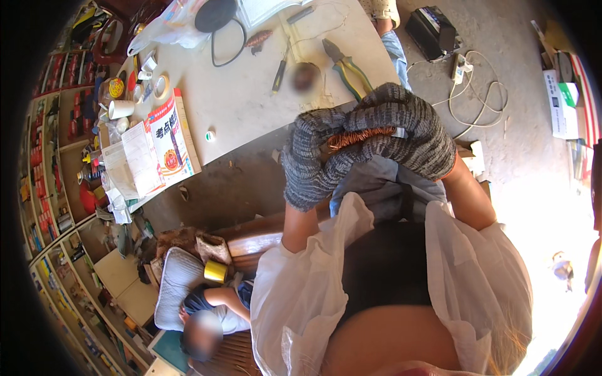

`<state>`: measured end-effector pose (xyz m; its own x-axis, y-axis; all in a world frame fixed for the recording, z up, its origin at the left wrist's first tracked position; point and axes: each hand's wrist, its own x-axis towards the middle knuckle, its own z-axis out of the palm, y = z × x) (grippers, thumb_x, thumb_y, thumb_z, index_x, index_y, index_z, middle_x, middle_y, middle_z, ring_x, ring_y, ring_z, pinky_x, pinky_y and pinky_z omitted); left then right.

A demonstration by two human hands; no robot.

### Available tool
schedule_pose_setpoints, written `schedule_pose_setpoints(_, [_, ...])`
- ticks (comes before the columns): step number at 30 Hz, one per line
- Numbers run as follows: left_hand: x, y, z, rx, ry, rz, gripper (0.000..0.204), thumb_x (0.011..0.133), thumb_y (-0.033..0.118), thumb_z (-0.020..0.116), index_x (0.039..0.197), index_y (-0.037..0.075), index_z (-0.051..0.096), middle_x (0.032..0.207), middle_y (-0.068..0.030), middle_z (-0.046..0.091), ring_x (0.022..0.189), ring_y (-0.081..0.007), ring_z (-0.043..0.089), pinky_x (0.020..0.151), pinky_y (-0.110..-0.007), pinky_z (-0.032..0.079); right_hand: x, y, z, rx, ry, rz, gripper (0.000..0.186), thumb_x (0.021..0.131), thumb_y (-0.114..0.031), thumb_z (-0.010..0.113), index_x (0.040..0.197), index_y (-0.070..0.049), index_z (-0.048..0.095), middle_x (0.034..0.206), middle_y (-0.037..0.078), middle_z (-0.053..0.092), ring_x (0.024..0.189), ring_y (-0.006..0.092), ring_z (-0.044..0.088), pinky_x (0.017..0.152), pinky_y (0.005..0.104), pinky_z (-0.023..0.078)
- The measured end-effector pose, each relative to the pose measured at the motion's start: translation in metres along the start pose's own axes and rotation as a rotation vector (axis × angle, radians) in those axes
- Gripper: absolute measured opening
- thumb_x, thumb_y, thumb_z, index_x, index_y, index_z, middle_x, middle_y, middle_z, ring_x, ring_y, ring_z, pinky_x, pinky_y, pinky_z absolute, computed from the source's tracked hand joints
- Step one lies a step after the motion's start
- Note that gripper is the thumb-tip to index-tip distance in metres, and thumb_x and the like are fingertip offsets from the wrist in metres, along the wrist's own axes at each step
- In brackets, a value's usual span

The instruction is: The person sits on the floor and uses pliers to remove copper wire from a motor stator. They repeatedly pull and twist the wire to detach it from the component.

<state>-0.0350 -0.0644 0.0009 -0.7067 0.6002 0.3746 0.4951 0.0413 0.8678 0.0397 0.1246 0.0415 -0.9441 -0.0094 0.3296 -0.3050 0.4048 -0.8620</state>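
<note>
A bundle of copper wire (362,137) is held out over the near edge of the table, between my two hands. My left hand (311,158), in a grey and black knit work glove, closes round its left end. On the other end is my right hand (409,130), gloved alike, with its fingers curled over the wire. A small light-coloured piece shows beside the right fingers; its kind is unclear. Just beyond my hands lie pliers (359,83) with yellow and green handles. A screwdriver (279,75) and a blurred dark round thing (305,78) are farther left.
The pale table (251,119) carries paper packets (168,141), tape rolls, cups and a plastic bag. Another person's leg (395,50) is at its far right. A white cable (495,100) loops over the floor. At lower left a person (222,307) reclines on a bench, near stocked shelves.
</note>
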Motion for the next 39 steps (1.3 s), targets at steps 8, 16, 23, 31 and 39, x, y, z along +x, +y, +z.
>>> schedule_pose_setpoints(8, [-0.033,-0.023,0.029,-0.484,-0.056,-0.579,0.031,0.077,0.012,0.069,0.103,0.0,0.056,0.097,-0.0119,0.063,0.085,-0.0176,0.061,0.075,-0.028,0.049,-0.029,0.04,0.025,-0.102,-0.142,0.078,0.029,0.079,-0.015,0.062,0.107,-0.009,0.061,0.102,0.012,0.056,0.1,0.0306,0.051,0.09,0.04,0.041])
schedule_pose_setpoints(16, [-0.037,-0.05,0.027,-0.636,-0.145,-0.641,0.028,0.088,0.015,0.055,0.111,-0.001,0.057,0.101,-0.0085,0.062,0.087,-0.0135,0.058,0.081,-0.027,0.045,-0.014,0.048,0.04,-0.147,-0.06,0.092,0.035,0.085,-0.026,0.055,0.115,-0.008,0.056,0.108,0.015,0.055,0.099,0.0311,0.052,0.09,0.0381,0.041])
schedule_pose_setpoints(23, [-0.017,-0.061,0.012,-0.528,0.004,-0.614,0.033,0.091,0.02,0.052,0.117,0.0,0.055,0.103,-0.0089,0.062,0.09,-0.0151,0.059,0.083,-0.028,0.045,0.006,0.097,0.072,0.284,0.222,0.361,0.035,0.091,-0.017,0.039,0.123,-0.008,0.05,0.117,0.014,0.053,0.106,0.0242,0.053,0.09,0.0334,0.042])
schedule_pose_setpoints(31, [-0.039,-0.089,0.002,-0.778,0.368,-0.54,0.048,0.088,0.03,0.055,0.124,-0.001,0.046,0.103,-0.0113,0.059,0.092,-0.021,0.058,0.086,-0.035,0.046,0.055,0.164,0.122,0.109,0.266,0.866,0.067,0.068,-0.048,0.071,0.113,-0.001,0.054,0.109,0.018,0.058,0.098,0.028,0.058,0.084,0.0336,0.044])
schedule_pose_setpoints(39, [-0.03,-0.086,-0.003,-0.858,0.493,-0.548,0.045,0.086,0.031,0.06,0.117,0.001,0.05,0.099,-0.0083,0.058,0.089,-0.0201,0.058,0.088,-0.039,0.044,0.08,0.207,0.132,-0.106,0.063,0.86,0.055,0.066,-0.043,0.073,0.096,0.002,0.063,0.08,0.014,0.066,0.076,0.0242,0.063,0.072,0.0339,0.049])
